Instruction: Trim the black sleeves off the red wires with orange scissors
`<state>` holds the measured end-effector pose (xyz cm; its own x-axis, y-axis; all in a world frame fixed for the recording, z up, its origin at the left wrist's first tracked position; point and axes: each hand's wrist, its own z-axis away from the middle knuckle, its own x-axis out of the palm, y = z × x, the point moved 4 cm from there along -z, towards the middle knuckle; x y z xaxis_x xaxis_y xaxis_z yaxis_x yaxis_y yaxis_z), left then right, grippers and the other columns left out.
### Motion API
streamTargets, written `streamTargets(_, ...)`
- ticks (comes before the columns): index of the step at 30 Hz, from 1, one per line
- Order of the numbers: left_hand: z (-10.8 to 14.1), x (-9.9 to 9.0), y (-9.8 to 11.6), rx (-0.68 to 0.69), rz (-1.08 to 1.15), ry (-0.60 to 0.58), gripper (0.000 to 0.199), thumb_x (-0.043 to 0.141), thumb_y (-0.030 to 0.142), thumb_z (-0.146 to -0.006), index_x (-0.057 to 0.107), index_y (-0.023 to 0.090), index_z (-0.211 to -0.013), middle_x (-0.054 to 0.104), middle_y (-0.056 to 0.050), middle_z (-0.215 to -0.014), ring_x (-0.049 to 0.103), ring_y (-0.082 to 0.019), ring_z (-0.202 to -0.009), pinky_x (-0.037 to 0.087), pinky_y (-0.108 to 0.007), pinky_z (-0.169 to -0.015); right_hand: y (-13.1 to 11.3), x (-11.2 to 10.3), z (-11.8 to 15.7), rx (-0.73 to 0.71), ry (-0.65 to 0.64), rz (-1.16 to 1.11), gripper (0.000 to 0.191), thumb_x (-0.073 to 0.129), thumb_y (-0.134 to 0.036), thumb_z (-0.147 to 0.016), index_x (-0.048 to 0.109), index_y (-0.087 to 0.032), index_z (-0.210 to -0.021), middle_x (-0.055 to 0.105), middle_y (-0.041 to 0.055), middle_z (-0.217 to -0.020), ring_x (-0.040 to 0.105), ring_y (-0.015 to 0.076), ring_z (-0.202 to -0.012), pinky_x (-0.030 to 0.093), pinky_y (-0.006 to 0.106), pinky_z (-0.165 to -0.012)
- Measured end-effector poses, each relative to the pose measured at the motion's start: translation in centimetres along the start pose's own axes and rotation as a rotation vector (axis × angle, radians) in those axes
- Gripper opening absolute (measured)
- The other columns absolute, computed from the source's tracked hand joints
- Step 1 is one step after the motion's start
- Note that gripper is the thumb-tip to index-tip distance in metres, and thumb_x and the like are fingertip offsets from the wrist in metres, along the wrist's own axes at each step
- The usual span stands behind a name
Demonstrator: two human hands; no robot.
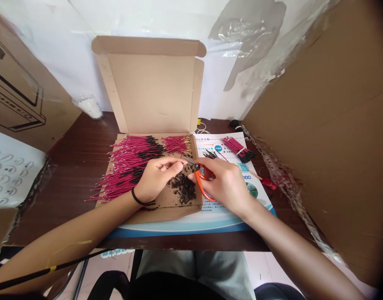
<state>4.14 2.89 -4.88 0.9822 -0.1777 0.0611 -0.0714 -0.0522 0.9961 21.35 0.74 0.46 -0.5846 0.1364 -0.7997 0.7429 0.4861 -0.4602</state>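
My right hand (pixel 224 179) grips a pair of scissors with orange handles (pixel 204 191), its blades (pixel 190 161) pointing left. Their tips meet the fingertips of my left hand (pixel 158 175), whose thumb and forefinger are pinched together. Whatever lies in that pinch is too small to make out. Both hands are over an open cardboard box (pixel 156 212). Magenta wires with black ends (pixel 128 160) lie in piles on its left side, partly under my left hand. A smaller bundle of magenta wires (pixel 175 144) lies at the back. Black scraps (pixel 183 187) are heaped between my hands.
The raised box lid (pixel 153 87) stands behind. On the printed sheet (pixel 210 225) to the right lie a banded wire bundle (pixel 239 149) and some black-ended pieces (pixel 211 154). Cardboard panels (pixel 329 125) flank the dark table (pixel 63 175). A white roll (pixel 90 108) stands back left.
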Motion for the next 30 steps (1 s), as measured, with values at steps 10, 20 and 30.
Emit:
streamTargets(10,-0.1,0.0,0.0,-0.028,0.033,0.0,0.021,0.074,0.034,-0.071,0.068,0.018,-0.082,0.067,-0.002,-0.082,0.061,-0.013,-0.078,0.049,-0.026,-0.076,0.2,0.5,0.0,-0.025,-0.029,-0.022,0.033,0.063,-0.034,-0.082,0.067,-0.02,-0.111,0.072,0.007,-0.094,0.066,0.0204,-0.085,0.051,0.032,-0.074)
streamTargets(20,-0.1,0.2,0.1,-0.036,0.015,-0.032,0.02,0.074,0.032,-0.07,0.066,0.017,-0.08,0.065,-0.001,-0.079,0.059,-0.012,-0.074,0.048,-0.024,-0.073,0.1,0.8,0.2,-0.018,-0.074,-0.041,0.038,0.063,-0.039,-0.083,0.064,-0.022,-0.117,0.072,0.0063,-0.1,0.067,0.0198,-0.086,0.052,0.031,-0.075)
streamTargets(30,-0.1,0.2,0.1,-0.025,0.002,-0.052,0.019,0.073,0.031,-0.071,0.064,0.017,-0.079,0.064,-0.001,-0.079,0.059,-0.012,-0.075,0.049,-0.025,-0.074,0.2,1.1,0.3,-0.021,-0.11,-0.032,0.035,0.058,-0.039,-0.086,0.065,-0.022,-0.116,0.071,0.0055,-0.095,0.065,0.0172,-0.079,0.05,0.029,-0.068)
